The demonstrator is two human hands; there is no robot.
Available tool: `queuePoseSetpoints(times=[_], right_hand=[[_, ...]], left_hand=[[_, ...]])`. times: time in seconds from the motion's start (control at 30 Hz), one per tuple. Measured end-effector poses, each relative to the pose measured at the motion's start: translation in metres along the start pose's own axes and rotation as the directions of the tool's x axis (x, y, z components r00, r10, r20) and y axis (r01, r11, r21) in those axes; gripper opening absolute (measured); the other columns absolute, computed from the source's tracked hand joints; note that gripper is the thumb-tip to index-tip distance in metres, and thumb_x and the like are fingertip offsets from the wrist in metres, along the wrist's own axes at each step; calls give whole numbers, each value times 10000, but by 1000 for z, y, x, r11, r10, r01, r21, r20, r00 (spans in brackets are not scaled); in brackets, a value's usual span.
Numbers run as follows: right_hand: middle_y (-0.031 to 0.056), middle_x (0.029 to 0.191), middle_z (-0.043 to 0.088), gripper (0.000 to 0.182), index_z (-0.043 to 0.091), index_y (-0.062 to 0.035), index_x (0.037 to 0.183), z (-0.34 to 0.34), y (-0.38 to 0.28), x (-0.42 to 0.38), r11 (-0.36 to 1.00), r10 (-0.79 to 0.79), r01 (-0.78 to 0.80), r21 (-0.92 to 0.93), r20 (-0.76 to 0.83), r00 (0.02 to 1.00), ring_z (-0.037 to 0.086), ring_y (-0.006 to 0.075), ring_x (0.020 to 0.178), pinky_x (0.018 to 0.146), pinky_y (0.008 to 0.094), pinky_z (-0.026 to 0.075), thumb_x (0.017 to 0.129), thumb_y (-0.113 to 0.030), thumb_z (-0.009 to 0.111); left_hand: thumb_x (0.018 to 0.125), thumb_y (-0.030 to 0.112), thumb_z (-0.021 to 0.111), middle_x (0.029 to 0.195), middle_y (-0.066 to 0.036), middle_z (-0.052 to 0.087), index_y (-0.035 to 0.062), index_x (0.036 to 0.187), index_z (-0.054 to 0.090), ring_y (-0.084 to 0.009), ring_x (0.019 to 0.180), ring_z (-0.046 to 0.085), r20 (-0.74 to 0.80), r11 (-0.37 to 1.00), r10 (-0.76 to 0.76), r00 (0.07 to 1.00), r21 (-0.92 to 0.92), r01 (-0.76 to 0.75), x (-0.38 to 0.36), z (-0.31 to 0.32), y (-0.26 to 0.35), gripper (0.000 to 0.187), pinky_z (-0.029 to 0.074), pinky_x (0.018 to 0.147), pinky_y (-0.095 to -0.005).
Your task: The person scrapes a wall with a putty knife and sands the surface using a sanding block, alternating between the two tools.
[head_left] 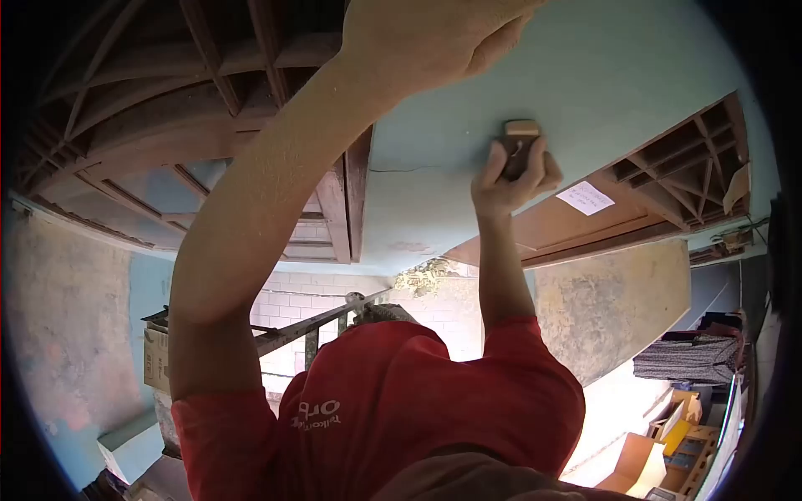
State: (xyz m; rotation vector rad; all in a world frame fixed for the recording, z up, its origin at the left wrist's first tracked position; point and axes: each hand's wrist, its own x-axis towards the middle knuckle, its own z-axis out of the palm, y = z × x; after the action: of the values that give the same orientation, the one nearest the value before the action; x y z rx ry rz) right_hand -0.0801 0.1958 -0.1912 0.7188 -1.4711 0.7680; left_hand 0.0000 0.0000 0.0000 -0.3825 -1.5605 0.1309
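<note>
My right hand [511,185] is closed around a small sanding block [521,145], dark brown with a paler end. The thumb sits on one side and the fingers on the other, and the block is against the pale blue-green wall [618,58]. Higher up, my left hand [451,42] is partly cut off by the top edge of the view. Its fingers curl in near the same wall, and whatever they may hold is hidden.
Wooden latticework [225,58] borders the wall at left. A brown door [560,225] with a paper note [586,198] lies at right. Below are a metal ladder [313,321], a cardboard box [156,355], hanging clothes [689,359] and an open carton [635,468].
</note>
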Motion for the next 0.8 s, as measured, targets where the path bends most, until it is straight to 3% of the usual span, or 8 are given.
queuePoseSetpoints(times=[0.17,0.3,0.4,0.47,0.53,0.6,0.67,0.8], right_hand=[[161,1134,450,598,478,67,1447,16,-24,52,954,279,-297,-41,-246,928,511,233,969,727,333,509,1008,-283,684],[94,1061,527,600,573,-71,1420,-2,-70,-117,977,164,-187,102,196,967,482,242,954,874,428,333,907,-288,795],[108,1084,542,573,557,-54,1432,-42,-114,-128,773,403,-591,229,543,737,523,237,954,843,394,406,934,-254,757],[122,1078,543,540,535,-13,1436,-62,-139,-114,484,492,-843,237,723,485,542,221,949,827,344,471,988,-273,690],[74,979,581,526,536,-9,1416,-67,-160,-100,134,433,-950,280,846,311,582,169,879,784,323,490,1031,-353,641],[52,932,594,517,540,-9,1399,-76,-175,-78,-105,364,-960,261,908,207,604,145,801,706,301,510,1041,-373,627],[20,842,605,479,551,-33,1317,-79,-182,-55,-595,-40,-804,16,998,50,577,93,583,487,238,474,1045,-422,612],[19,849,613,421,547,-80,1191,-67,-219,-39,-731,-280,-669,-133,953,116,539,39,520,421,194,453,1036,-466,610]], left_hand=[[904,213,678,1545,-45,513,201,1297,685,-294,1475,407,-146,937,280,949,257,-237,-2,20,-31,393,252,1252,-588],[907,210,677,1541,-47,519,191,1290,692,-288,1472,414,-98,999,46,994,-5,-47,-1,7,0,384,255,1253,-583],[911,221,674,1542,-55,517,173,1293,692,-297,1478,406,-53,992,104,993,75,-100,1,-7,-1,385,242,1257,-584],[915,240,673,1550,-75,505,145,1309,678,-307,1483,393,270,999,6,963,49,-20,6,-40,12,406,211,1266,-589],[920,304,671,1566,-116,481,112,1371,639,-339,1489,374,591,994,22,807,-103,48,9,-82,15,491,212,1256,-588],[875,400,792,1315,-212,676,125,1435,607,-308,1211,663,726,902,-124,676,-200,381,-4,-123,26,650,489,1047,-419],[901,359,763,1315,-205,679,94,1390,632,-334,1236,650,856,807,-72,512,-252,534,-21,-162,30,571,501,1040,-431],[877,294,812,1035,-110,714,37,1314,659,-188,951,670,982,550,-188,17,91,830,-60,-230,36,529,517,886,-345]])
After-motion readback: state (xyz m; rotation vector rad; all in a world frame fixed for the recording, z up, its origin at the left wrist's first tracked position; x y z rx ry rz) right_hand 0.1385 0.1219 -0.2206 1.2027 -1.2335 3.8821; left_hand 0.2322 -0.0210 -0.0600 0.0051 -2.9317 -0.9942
